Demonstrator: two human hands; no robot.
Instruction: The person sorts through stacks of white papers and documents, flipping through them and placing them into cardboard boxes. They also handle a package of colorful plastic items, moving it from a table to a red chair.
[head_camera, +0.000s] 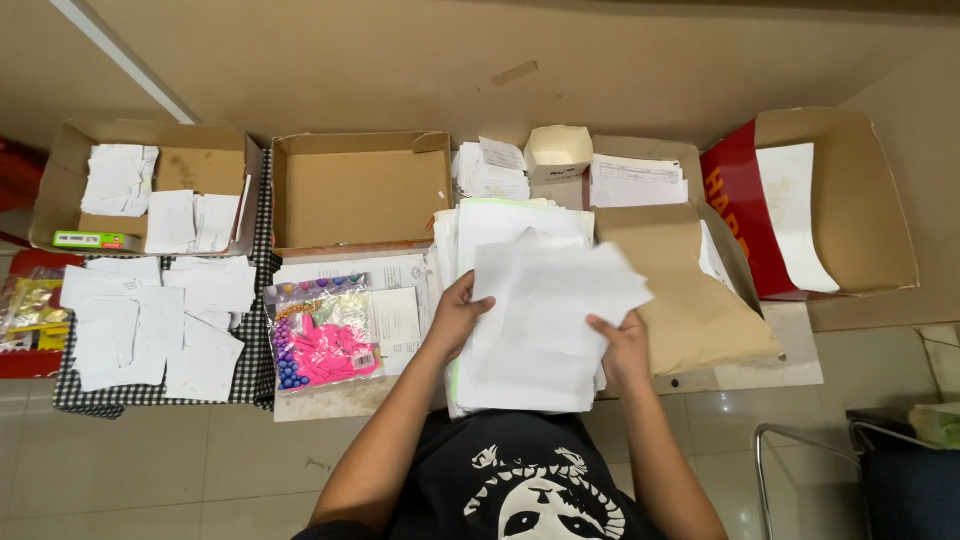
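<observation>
We're holding a loose sheaf of white paper sheets (545, 320) over the table (800, 360), just above the bigger white paper stack (500, 222). Left hand (455, 318) grips the left edge, fingers curled under, thumb on top. Right hand (622, 348) pinches the lower right edge. Sheets look light, floppy, slippery and fanned unevenly, so they're probably best supported from both side edges. Brown paper envelope (680, 290) lies just beside it on the right.

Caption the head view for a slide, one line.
Both hands, left hand and right hand, hold a stack of white papers above cardboard boxes.
</observation>
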